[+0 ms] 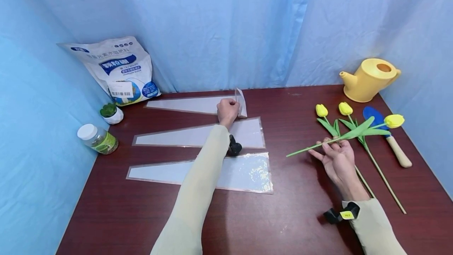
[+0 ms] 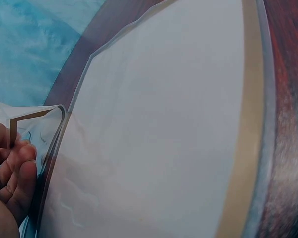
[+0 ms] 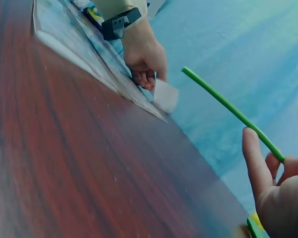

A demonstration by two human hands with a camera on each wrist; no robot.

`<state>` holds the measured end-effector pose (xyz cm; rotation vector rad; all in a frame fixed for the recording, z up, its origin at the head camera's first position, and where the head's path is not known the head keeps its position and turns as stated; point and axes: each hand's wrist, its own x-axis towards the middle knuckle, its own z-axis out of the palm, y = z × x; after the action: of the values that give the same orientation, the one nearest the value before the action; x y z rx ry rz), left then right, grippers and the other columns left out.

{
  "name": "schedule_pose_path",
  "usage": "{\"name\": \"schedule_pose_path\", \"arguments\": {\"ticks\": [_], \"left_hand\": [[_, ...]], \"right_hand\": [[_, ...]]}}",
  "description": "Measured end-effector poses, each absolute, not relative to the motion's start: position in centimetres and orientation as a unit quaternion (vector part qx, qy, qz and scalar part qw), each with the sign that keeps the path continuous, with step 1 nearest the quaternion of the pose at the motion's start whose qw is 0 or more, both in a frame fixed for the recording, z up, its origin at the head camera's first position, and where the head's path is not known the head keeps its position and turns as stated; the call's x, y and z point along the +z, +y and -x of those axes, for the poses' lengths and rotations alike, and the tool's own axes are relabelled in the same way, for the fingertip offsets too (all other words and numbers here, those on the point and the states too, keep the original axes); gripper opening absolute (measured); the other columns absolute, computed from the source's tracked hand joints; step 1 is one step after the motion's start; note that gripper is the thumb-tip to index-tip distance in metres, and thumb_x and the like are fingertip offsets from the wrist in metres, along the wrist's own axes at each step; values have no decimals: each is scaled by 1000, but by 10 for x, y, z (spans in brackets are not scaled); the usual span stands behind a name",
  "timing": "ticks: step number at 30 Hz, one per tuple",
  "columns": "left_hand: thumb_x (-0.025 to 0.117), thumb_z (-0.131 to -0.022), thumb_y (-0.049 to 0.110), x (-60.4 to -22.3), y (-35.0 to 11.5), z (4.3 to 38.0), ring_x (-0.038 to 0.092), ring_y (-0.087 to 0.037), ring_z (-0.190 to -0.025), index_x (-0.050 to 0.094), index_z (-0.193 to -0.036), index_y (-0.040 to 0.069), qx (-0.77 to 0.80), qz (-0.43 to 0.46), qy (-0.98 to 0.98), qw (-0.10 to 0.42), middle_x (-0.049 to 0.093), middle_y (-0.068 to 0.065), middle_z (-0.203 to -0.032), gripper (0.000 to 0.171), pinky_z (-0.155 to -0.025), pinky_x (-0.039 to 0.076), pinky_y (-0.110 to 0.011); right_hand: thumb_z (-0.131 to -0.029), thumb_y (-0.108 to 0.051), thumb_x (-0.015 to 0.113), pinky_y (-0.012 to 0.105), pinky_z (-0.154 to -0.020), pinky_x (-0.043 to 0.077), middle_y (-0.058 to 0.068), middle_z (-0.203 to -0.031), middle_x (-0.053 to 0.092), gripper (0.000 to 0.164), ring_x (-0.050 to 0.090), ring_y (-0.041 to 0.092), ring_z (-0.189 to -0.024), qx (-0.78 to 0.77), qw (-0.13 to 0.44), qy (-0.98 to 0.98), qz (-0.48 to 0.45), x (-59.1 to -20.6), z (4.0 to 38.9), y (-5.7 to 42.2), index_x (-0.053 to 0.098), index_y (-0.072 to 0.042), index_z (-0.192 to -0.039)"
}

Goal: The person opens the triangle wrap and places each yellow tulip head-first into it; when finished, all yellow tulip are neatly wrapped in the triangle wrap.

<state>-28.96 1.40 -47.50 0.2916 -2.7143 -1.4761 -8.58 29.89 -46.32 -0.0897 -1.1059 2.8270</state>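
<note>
My left hand (image 1: pixel 227 110) pinches the lifted edge (image 1: pixel 242 99) of the farthest of three tapered plastic sleeves, white with clear borders. This far sleeve (image 1: pixel 184 104) lies flat apart from its raised wide end. In the left wrist view, the fingers (image 2: pixel 24 171) grip the clear film beside the large white middle sleeve (image 2: pixel 154 124). My right hand (image 1: pixel 339 162) holds a yellow tulip (image 1: pixel 394 121) by its green stem (image 3: pixel 223 102), above the table, stem end pointing left. Two more yellow tulips (image 1: pixel 321 110) lie beneath and beside that hand.
The nearest sleeve (image 1: pixel 244 174) lies under my left forearm. A white fertilizer bag (image 1: pixel 120 70), a small potted succulent (image 1: pixel 112 114) and a lidded jar (image 1: pixel 99 139) stand at left. At right are a yellow watering can (image 1: pixel 369 82) and a blue trowel (image 1: pixel 400 152). Blue curtains (image 1: pixel 219 30) border the table.
</note>
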Motion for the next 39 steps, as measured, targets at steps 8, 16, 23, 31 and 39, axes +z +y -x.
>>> {"name": "schedule_pose_path", "arguments": {"ticks": [8,16,23,31,39], "left_hand": [[63,-95,19,-476,15,290,71,-26,-79,78,-85,8,-474,-94,-875,21,77,-10,-83,21,-80,57,-40],[63,-95,19,-476,15,290,70,-25,-77,78,-84,9,-470,-94,-877,21,77,-9,-81,21,-79,56,-39],[62,-95,20,-475,13,289,70,-25,-76,79,-86,9,-471,-91,-877,22,77,-9,-81,21,-77,57,-38],[62,-96,20,-475,14,289,70,-25,-79,79,-88,9,-470,-94,-878,17,77,-9,-84,21,-79,57,-38],[63,-95,19,-475,14,289,70,-26,-77,79,-89,8,-471,-94,-877,19,77,-10,-83,21,-77,57,-38]], "right_hand": [[-98,14,42,51,-79,62,10,-95,53,19,65,27,-91,949,48,-310,42,-458,91,292,43,-5,-103],[-98,14,43,50,-78,62,10,-95,54,22,66,26,-91,947,63,-309,57,-452,101,288,41,-5,-108],[-96,16,43,52,-74,62,11,-93,53,27,66,27,-89,951,87,-283,85,-442,119,290,38,-8,-108],[-95,17,46,53,-70,62,8,-96,47,30,66,26,-86,946,120,-272,129,-433,145,287,35,-9,-105],[-95,17,46,52,-69,62,9,-96,50,29,62,27,-90,944,127,-273,133,-429,166,282,35,-10,-102]]}}
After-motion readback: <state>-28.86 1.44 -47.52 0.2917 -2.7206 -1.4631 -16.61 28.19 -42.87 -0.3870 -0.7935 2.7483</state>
